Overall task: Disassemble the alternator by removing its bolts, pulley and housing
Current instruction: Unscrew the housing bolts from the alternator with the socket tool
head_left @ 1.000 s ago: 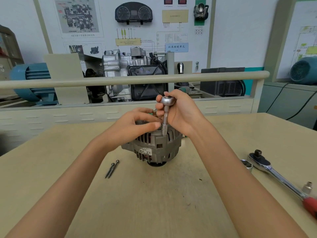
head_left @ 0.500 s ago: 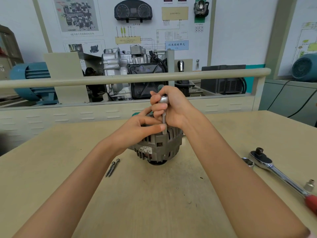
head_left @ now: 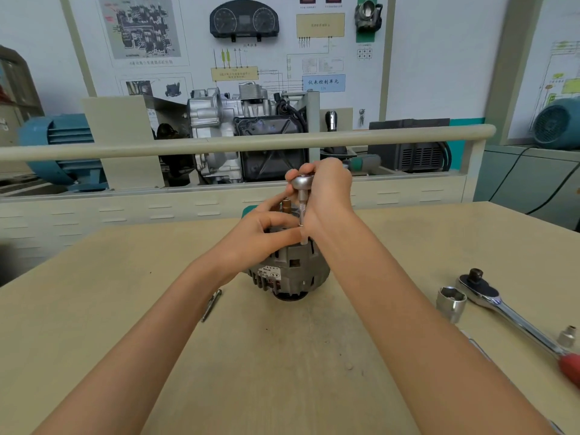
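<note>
A grey alternator [head_left: 290, 274] stands on the beige table [head_left: 282, 356], pulley side down. A small silver ratchet driver [head_left: 302, 183] with a thin extension stands upright on the housing's top rim. My right hand [head_left: 326, 189] grips the driver's round head from behind. My left hand [head_left: 260, 230] rests on the alternator's top, its fingers pinching the lower part of the extension. A brown terminal stud [head_left: 286, 205] pokes up between my hands. Two removed long bolts [head_left: 212, 304] lie on the table left of the alternator.
A large ratchet wrench [head_left: 502, 306] with a red grip lies at the right, a big socket [head_left: 451, 302] beside it and a small socket [head_left: 567, 335] near the handle. A beige rail [head_left: 238, 142] and a gearbox display [head_left: 248, 136] stand behind the table.
My right hand has shifted on the driver's head, which shows again after being covered by the fingers. My left hand stays on the extension. The alternator has not moved.
</note>
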`<state>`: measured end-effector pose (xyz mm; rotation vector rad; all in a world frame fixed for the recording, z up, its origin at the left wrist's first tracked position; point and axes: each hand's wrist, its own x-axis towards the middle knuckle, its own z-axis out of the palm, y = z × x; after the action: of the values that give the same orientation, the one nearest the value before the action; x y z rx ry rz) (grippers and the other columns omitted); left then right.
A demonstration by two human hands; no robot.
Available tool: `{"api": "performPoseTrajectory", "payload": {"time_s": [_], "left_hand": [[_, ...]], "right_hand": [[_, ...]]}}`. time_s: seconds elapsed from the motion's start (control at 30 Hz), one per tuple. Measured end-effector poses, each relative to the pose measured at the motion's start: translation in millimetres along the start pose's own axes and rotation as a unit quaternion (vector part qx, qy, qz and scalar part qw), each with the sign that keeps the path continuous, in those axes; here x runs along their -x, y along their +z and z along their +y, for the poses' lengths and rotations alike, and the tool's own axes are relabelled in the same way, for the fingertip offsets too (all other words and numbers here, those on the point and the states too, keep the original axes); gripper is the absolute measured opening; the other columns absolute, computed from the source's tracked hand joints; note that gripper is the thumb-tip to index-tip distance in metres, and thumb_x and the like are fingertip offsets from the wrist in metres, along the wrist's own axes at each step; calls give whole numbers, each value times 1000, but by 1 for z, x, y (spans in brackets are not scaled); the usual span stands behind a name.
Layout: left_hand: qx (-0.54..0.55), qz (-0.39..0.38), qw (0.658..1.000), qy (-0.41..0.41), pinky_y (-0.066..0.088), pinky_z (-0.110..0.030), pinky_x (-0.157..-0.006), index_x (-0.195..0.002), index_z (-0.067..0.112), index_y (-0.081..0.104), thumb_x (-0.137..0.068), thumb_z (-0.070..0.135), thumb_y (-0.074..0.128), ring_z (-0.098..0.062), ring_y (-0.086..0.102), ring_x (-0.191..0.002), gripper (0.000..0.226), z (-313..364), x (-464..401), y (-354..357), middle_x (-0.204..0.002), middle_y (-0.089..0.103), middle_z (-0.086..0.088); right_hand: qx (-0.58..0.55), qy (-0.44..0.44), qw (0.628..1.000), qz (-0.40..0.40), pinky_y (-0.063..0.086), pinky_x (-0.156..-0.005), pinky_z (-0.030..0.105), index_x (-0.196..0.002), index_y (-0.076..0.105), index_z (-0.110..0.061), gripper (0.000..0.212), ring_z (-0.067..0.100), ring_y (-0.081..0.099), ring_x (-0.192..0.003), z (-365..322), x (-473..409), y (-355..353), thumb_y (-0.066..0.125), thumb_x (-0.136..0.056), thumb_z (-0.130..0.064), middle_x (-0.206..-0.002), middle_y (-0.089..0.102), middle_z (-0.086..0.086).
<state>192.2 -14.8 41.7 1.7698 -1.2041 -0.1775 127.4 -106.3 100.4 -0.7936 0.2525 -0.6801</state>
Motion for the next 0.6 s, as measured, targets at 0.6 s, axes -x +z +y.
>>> {"api": "performPoseTrajectory", "payload": {"time_s": [0.6], "left_hand": [[-49, 73, 996, -23, 31, -47, -112, -79, 42, 73, -69, 50, 71, -15, 34, -136, 13, 8, -3, 18, -148, 31, 12]], "right_hand": [[4, 48, 999, 1, 21, -34, 10, -62, 32, -14, 35, 10, 31, -23, -14, -12, -2, 19, -93, -5, -29, 31, -2]]}}
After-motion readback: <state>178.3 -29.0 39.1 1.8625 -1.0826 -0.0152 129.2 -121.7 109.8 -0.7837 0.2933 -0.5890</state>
